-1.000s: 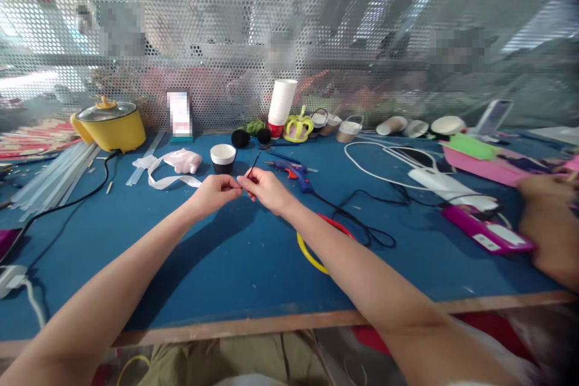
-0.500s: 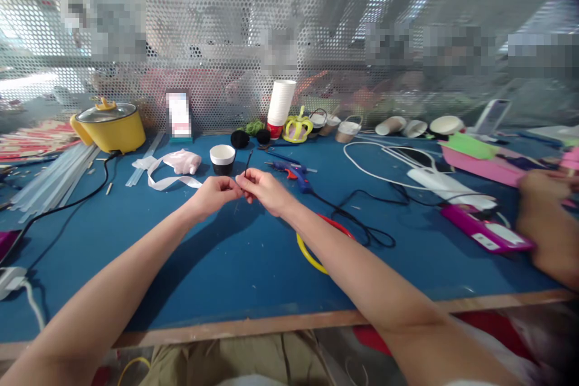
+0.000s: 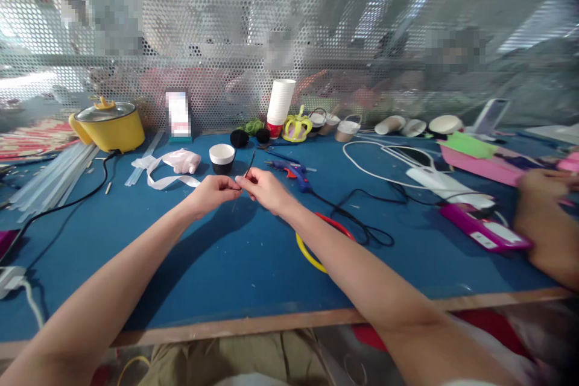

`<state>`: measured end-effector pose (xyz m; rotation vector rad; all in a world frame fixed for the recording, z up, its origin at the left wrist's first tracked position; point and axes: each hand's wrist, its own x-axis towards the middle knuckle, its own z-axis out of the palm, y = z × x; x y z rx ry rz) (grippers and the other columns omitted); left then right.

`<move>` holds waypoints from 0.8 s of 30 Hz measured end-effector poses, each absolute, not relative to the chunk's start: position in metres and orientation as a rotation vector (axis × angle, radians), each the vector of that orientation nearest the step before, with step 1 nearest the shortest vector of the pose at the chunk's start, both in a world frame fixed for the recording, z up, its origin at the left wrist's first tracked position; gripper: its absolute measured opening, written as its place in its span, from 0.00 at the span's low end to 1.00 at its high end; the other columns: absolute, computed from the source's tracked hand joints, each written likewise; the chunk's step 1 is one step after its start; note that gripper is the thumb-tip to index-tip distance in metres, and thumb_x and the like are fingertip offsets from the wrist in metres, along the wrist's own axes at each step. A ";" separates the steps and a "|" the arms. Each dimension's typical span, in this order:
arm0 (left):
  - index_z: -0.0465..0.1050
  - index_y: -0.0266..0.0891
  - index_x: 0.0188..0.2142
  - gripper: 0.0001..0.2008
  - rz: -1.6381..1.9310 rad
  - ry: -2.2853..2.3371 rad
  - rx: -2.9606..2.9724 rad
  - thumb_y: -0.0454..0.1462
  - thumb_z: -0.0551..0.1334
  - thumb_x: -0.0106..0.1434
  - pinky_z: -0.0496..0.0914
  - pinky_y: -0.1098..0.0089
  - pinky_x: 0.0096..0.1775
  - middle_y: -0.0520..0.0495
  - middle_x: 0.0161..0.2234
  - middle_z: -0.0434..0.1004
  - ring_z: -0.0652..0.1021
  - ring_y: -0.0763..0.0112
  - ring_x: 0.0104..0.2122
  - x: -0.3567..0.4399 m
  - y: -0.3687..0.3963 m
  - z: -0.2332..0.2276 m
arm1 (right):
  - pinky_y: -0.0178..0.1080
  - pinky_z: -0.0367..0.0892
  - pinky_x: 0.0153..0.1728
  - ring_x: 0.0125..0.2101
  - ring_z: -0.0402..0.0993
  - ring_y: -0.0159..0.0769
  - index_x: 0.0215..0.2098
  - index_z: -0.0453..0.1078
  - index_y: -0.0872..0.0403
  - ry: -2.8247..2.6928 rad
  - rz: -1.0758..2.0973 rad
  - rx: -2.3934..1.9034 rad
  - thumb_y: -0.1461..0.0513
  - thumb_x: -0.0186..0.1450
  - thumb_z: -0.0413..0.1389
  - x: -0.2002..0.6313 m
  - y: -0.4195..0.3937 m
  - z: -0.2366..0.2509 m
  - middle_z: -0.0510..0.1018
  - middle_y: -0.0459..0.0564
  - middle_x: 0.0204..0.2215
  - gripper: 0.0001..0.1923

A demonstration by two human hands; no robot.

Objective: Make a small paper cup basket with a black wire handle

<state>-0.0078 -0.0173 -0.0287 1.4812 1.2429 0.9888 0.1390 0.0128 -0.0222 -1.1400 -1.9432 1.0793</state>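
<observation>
Where the blue table [image 3: 226, 265] is crossed by both arms, a thin black stick [image 3: 249, 165] is pinched at its lower end between left hand [image 3: 212, 192] and right hand [image 3: 266, 188] fingertips (its tilt slightly changed since a second ago); black paper cup [image 3: 222, 158] behind, glue gun [image 3: 289, 169] rightward.

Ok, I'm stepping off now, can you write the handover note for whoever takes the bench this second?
Left hand: fingertips pinched on one end of the thin black strip, above the blue table.
Right hand: pinched on the same strip; its free end sticks up toward the black-and-white cup.
Nearby: blue glue gun just right of the hands, yellow-and-red ring under the right forearm, white ribbon to the left.
Done: strip is picked up and held between both hands.
Left: nothing is attached to the strip yet. Another person's hand works at the far right.
</observation>
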 end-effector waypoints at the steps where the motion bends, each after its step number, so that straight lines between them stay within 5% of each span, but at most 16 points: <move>1: 0.70 0.33 0.24 0.07 0.990 1.243 1.481 0.37 0.61 0.46 0.54 0.73 0.26 0.54 0.20 0.65 0.62 0.79 0.21 -0.008 -0.017 -0.029 | 0.30 0.49 0.15 0.13 0.53 0.23 0.22 0.59 0.55 -1.954 1.057 -1.143 0.56 0.59 0.51 0.139 0.013 -0.023 0.60 0.38 0.12 0.13; 13: 0.68 0.34 0.23 0.09 0.937 1.167 1.283 0.38 0.63 0.45 0.51 0.74 0.23 0.55 0.19 0.63 0.59 0.81 0.18 -0.010 -0.020 -0.026 | 0.30 0.59 0.19 0.21 0.61 0.25 0.27 0.62 0.56 -1.815 1.461 -0.762 0.54 0.54 0.55 0.139 0.024 -0.034 0.65 0.42 0.21 0.12; 24: 0.67 0.34 0.22 0.07 0.961 1.379 1.611 0.38 0.59 0.48 0.53 0.75 0.23 0.56 0.17 0.61 0.60 0.79 0.19 -0.007 -0.018 -0.030 | 0.30 0.54 0.17 0.16 0.59 0.25 0.24 0.61 0.56 -1.914 1.193 -1.062 0.56 0.57 0.52 0.137 0.019 -0.031 0.63 0.40 0.14 0.11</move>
